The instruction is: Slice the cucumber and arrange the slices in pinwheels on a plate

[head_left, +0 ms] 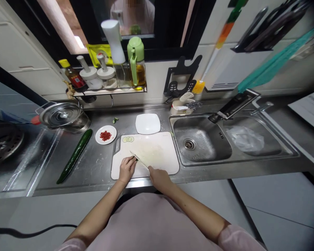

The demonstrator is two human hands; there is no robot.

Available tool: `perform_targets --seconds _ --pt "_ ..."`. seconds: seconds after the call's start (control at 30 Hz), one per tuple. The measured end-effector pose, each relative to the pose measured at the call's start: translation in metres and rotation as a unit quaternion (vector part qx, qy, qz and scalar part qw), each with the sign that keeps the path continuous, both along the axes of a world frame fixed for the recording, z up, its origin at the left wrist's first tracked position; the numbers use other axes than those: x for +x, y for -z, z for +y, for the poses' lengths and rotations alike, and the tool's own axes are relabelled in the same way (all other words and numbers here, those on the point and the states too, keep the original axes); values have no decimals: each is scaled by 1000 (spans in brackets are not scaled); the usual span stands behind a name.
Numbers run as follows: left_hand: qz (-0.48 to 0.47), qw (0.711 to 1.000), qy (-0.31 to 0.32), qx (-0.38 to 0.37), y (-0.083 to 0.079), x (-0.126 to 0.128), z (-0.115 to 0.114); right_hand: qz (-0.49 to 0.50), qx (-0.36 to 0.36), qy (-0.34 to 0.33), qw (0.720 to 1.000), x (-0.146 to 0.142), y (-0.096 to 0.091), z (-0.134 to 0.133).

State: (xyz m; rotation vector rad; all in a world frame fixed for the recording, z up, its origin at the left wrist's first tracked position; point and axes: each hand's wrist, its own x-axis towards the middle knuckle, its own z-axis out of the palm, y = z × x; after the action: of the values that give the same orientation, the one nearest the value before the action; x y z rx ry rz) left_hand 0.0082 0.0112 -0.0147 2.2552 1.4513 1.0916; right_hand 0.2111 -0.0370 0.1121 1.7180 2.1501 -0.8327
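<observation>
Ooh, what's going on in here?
The right hand holds a knife, its blade over the board. The left hand holds a dark green piece by the blade. Pale slices lie at the board's far left corner. A long cucumber lies further left, beside a plate of red bits.

A cucumber [75,154] lies left of the cutting board [161,153], a sink [211,148] right.

The left hand [127,169] mostly hides a dark piece [134,158] beneath its fingertips, too small to identify. The right hand [159,178] covers the handle of the knife [142,162]. Far left of both hands, the frame's edge crops a dark burner [5,148]; far right, a white sheet [310,108], its lettering unreadable.
</observation>
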Motion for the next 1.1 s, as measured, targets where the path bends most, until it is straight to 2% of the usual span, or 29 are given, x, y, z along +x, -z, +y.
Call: perform_targets --seconds 0.43,0.73,1.1 --pt "0 1000 -4 -10 0 0 1 14 -12 -10 1000 0 1 7" --pt "-3 1000 -2 -18 1 -1 1 28 7 4 1000 -8 7 15" --pt "-5 1000 -2 -21 0 -1 1 21 -15 -8 1000 -7 4 20"
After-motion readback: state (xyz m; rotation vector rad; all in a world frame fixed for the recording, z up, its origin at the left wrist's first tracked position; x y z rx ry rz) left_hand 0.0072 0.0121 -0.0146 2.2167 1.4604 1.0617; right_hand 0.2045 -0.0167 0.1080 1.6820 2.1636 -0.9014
